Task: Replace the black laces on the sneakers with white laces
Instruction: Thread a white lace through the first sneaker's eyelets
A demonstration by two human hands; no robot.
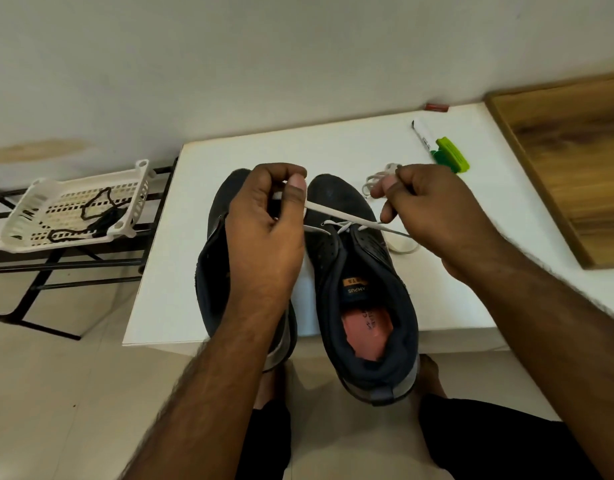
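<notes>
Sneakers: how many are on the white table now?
2. The left sneaker lies partly under the left hand; the right sneaker lies beside it, with a white lace through its lowest eyelets. No other sneaker is visible.

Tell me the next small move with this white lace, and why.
Probably even out the two ends, then cross them to the next eyelets. The white lace runs through only the lowest eyelets of the right sneaker. The left hand and right hand each pinch an end, pulled taut, and the eyelets above look empty.
</notes>
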